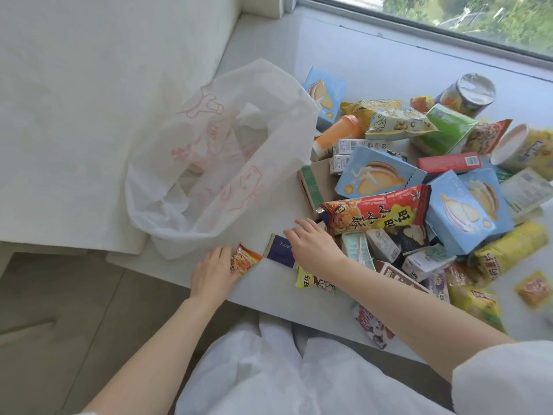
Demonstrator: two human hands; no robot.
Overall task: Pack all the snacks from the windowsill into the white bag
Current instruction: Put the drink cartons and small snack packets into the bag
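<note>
A white plastic bag (209, 163) with pink print lies open-mouthed on the windowsill (374, 67), left of a heap of snacks. My left hand (214, 272) grips a small orange snack packet (244, 259) at the sill's front edge. My right hand (312, 245) hovers with fingers spread over a dark purple packet (279, 251), beside a long red snack bag (380, 209). Blue biscuit boxes (377, 175), small milk cartons (383, 244), yellow packets (508, 253) and tubs (469, 94) make up the heap.
A white cushion (74, 130) fills the left side behind the bag. The window (478, 19) runs along the far edge. One packet (372, 324) hangs over the sill's front edge by my lap. The floor lies lower left.
</note>
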